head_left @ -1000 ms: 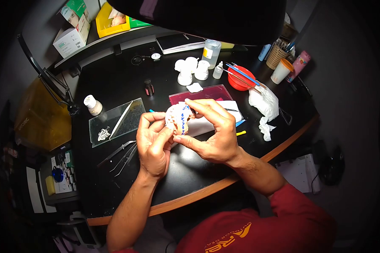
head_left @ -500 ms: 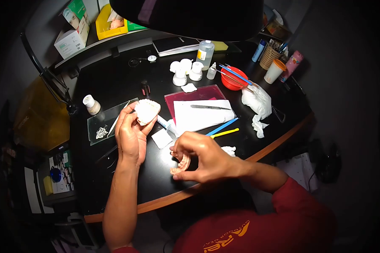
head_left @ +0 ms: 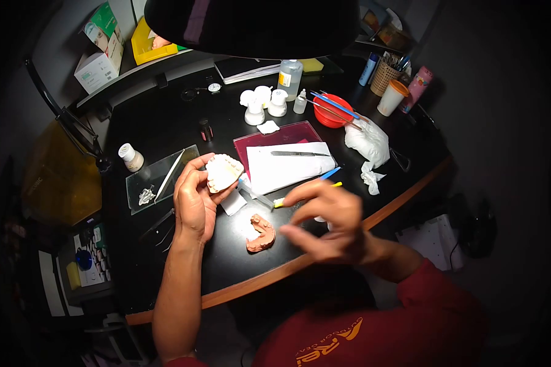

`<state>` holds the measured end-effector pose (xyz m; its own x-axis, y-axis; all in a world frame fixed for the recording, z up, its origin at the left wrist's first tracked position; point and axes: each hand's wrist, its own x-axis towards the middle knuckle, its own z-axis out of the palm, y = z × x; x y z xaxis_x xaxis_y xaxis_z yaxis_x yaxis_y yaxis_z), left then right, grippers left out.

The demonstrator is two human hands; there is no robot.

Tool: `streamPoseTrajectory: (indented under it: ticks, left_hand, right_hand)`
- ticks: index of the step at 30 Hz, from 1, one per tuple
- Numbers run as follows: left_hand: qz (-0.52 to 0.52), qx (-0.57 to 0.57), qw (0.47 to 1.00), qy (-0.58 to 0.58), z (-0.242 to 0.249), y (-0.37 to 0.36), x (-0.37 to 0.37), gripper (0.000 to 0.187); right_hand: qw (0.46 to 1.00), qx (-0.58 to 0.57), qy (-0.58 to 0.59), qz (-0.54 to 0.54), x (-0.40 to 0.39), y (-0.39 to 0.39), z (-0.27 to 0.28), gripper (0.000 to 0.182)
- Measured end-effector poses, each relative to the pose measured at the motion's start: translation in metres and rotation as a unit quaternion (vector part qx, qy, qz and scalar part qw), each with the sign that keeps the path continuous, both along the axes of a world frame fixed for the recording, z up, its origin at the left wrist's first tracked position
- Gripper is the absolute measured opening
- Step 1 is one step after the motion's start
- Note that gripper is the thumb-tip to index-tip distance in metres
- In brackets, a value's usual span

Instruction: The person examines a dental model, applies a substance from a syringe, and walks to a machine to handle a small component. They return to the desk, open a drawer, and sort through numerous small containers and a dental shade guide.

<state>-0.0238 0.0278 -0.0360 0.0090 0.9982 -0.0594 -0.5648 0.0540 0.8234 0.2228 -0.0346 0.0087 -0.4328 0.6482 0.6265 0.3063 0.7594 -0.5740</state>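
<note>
Left hand: closed around a white dental cast, held above the black desk, teeth upward, left of the white folded paper. Right hand: holding nothing, thumb and fingers spread apart, nearer the wearer than that paper. Reddish-brown arch-shaped cast: lying on the desk between the hands, on the wearer's side of the paper; scalpel-like tool: on the paper.

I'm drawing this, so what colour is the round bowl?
The bowl is red, clearest in the head view.
</note>
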Motion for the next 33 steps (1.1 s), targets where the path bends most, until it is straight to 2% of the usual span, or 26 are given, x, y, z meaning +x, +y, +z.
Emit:
streamPoseTrajectory:
  ticks: [1,3,4,6,9,17,22,29,33]
  left_hand:
    - [0.003,0.003,1.0,-0.003,-0.002,0.001,-0.001,0.041]
    - [-0.004,0.0,1.0,0.0,-0.004,0.002,-0.001,0.041]
    - [-0.007,0.0,1.0,0.007,-0.002,0.001,0.0,0.042]
    - [-0.015,-0.004,1.0,0.018,-0.004,0.001,-0.001,0.044]
    - [-0.037,-0.007,0.999,0.035,-0.006,0.002,-0.003,0.045]
    - [-0.084,-0.008,0.996,0.028,-0.009,0.001,0.001,0.04]
    - [-0.109,-0.041,0.993,0.013,0.001,-0.006,0.004,0.038]
    - [-0.169,-0.052,0.984,-0.037,0.003,-0.006,0.005,0.04]
    - [-0.147,-0.079,0.985,-0.036,0.002,-0.009,0.012,0.046]
  right_hand:
    - [0.998,0.051,0.046,-0.001,0.018,0.001,0.015,0.016]
    - [0.954,0.219,0.198,0.06,0.045,-0.014,0.092,0.042]
    - [0.921,0.295,0.24,0.079,0.056,-0.021,0.129,0.041]
    - [0.874,0.398,0.265,0.09,0.075,-0.042,0.179,0.04]
    - [0.84,0.465,0.271,0.071,0.09,-0.059,0.202,0.038]
    - [0.818,0.495,0.29,0.034,0.124,-0.069,0.181,0.033]
    - [0.845,0.448,0.289,0.045,0.153,-0.06,0.175,0.029]
    - [0.848,0.432,0.297,0.071,0.135,-0.051,0.154,0.025]
    - [0.851,0.416,0.314,0.063,0.13,-0.049,0.141,0.023]
